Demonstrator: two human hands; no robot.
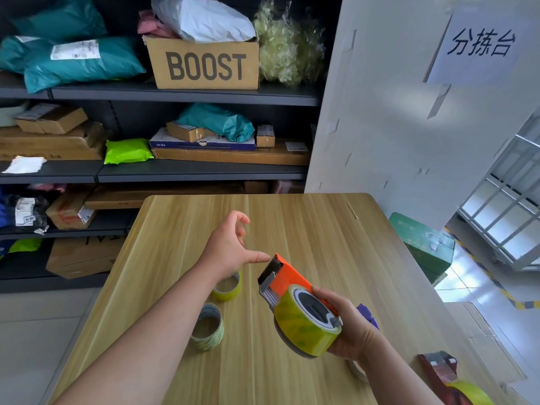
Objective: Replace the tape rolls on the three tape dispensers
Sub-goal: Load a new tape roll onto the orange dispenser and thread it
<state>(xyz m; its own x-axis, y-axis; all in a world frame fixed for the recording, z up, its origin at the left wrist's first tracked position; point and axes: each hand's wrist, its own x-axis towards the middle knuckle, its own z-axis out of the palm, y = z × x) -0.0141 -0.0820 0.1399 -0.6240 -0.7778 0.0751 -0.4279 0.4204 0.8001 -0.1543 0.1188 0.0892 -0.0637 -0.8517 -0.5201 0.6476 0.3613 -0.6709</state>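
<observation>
Above a light wood-grain table (306,229), a person's right hand (350,328) grips an orange plastic tape dispenser (287,277) loaded with a full roll of yellowish clear packing tape (304,325), fingers wrapped around the roll and the dispenser's frame. The dispenser is held clear of the tabletop, its serrated metal blade end tilted up and away from the person. The left hand (230,249) hovers just beside that blade end, fingers loosely curled and released, thumb stretched toward the orange tip; whether the thumb touches it cannot be told.

Under the left forearm, two tape rolls stand on the table: a thin yellowish roll (229,287), partly hidden by the wrist, and a nearly spent roll with a grey cardboard core (208,327) nearer the person. A dark red tape dispenser (441,371) with a yellowish roll lies at the table's near right corner. Behind the table, dark metal shelves (187,95) carry parcels and a cardboard box marked BOOST (204,64).
</observation>
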